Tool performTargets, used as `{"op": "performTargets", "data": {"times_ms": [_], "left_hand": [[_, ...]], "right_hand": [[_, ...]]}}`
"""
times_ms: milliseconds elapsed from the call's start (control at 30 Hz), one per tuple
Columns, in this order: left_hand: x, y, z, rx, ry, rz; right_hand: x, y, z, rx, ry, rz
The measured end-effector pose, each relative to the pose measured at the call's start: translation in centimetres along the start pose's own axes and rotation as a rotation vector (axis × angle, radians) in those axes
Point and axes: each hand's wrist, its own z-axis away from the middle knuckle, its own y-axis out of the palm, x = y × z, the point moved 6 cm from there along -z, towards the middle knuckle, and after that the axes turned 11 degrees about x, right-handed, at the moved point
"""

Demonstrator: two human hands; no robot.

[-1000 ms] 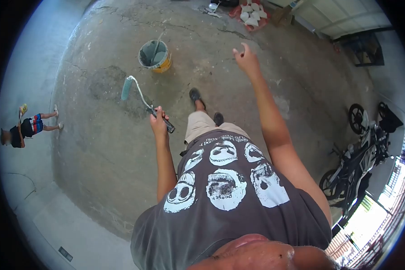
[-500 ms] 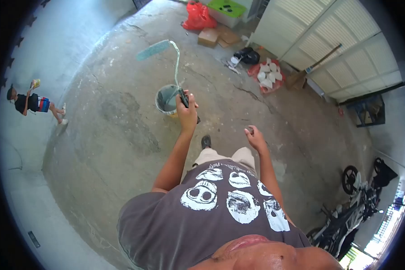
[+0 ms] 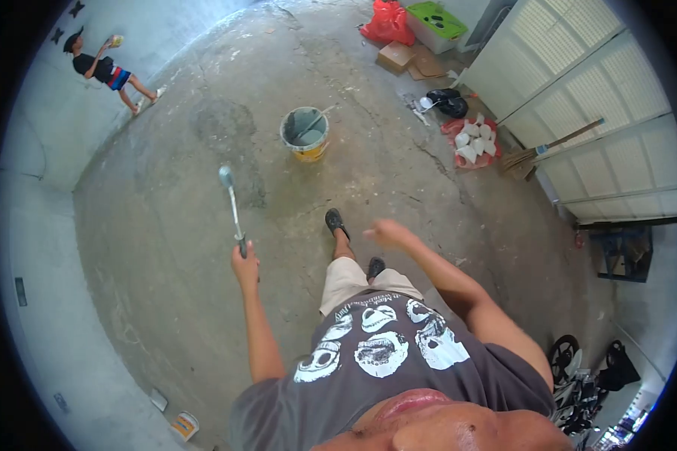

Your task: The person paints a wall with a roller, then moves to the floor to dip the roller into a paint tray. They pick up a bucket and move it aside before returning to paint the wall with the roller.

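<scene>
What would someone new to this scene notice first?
Probably the yellow bucket standing on the concrete floor ahead of the person's feet, and the paint roller held out in the left hand. After that, the bright red bag by the green-lidded box at the far end, and the white face prints on the wearer's dark shirt below.

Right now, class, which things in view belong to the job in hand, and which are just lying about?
Likely for the job:
paint roller in the left hand
yellow bucket

Seemingly just lying about:
red bag
cardboard box
green-lidded bin
broom
</scene>
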Motion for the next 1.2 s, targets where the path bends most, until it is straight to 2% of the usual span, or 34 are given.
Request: {"op": "performTargets", "data": {"times_ms": [67, 133, 167, 200, 233, 300, 333, 367, 433, 500, 567, 600, 633, 700, 733, 800, 833, 867, 900, 1033, 1067, 1200], "left_hand": [[0.3, -5.5, 3.6, -0.141, -0.049, -0.045], [0.1, -11.4, 5.8, -0.191, 0.030, -0.040], [-0.8, -14.1, 7.3, -0.257, 0.060, -0.031], [-2.0, -17.0, 8.6, -0.317, 0.088, -0.033], [-3.0, -19.6, 10.2, -0.372, 0.124, -0.054], [-3.6, -23.7, 13.2, -0.443, 0.153, -0.071], [-3.7, -25.6, 14.4, -0.473, 0.212, -0.003], [-3.8, -27.2, 15.7, -0.499, 0.274, 0.060], [-3.1, -29.6, 18.6, -0.530, 0.256, 0.049], [-0.8, -32.3, 22.4, -0.575, 0.226, 0.046], [2.3, -35.0, 26.8, -0.566, 0.201, 0.005], [-3.7, -33.2, 25.6, -0.585, 0.158, -0.050], [2.1, -35.3, 28.3, -0.560, 0.162, -0.043], [6.8, -37.0, 33.9, -0.526, 0.141, -0.069], [9.2, -37.9, 36.6, -0.552, 0.103, -0.071], [12.0, -40.6, 41.0, -0.507, 0.058, -0.252], [10.7, -38.6, 39.6, -0.529, 0.050, -0.284], [12.5, -39.4, 40.7, -0.537, 0.030, -0.254], [16.0, -41.6, 42.7, -0.541, 0.017, -0.220], [19.7, -45.9, 48.1, -0.586, 0.004, -0.248], [18.4, -44.8, 47.6, -0.580, -0.012, -0.259], [18.3, -47.4, 47.1, -0.652, -0.008, -0.327]], "right_hand": [[12.5, 4.6, 0.7, 0.266, -0.258, 0.096], [25.2, 9.2, 5.1, 0.455, -0.623, 0.033], [31.1, 12.4, 7.9, 0.457, -0.949, 0.034], [36.3, 15.0, 11.9, 0.518, -1.146, -0.041], [40.7, 15.7, 17.0, 0.755, -1.190, -0.159], [45.5, 22.7, 24.7, 1.030, -1.370, -0.218], [46.5, 25.8, 28.2, 1.161, -1.428, -0.219], [46.9, 28.2, 31.2, 1.201, -1.463, -0.139], [47.8, 31.0, 34.8, 1.245, -1.512, -0.046], [48.1, 35.4, 37.0, 1.406, -1.206, -0.033], [49.5, 36.1, 41.0, 1.511, -1.206, 0.081], [49.5, 27.8, 42.1, 1.593, -1.229, 0.128], [50.3, 34.1, 44.1, 1.632, -1.213, 0.158], [51.5, 39.5, 49.8, 1.497, -1.455, 0.284], [52.0, 41.2, 52.3, 1.545, -1.462, 0.278], [54.3, 43.5, 56.8, 1.498, -1.761, 0.492], [53.4, 40.8, 55.7, 1.425, -1.922, 0.592], [54.1, 42.4, 56.3, 1.370, -2.065, 0.731], [55.0, 46.8, 57.2, 1.300, -2.203, 0.871], [59.4, 48.3, 59.1, 1.336, -2.292, 0.828], [59.5, 46.2, 58.6, 1.313, -2.321, 0.799], [61.4, 46.5, 56.4, 1.412, -2.395, 0.748]]}}
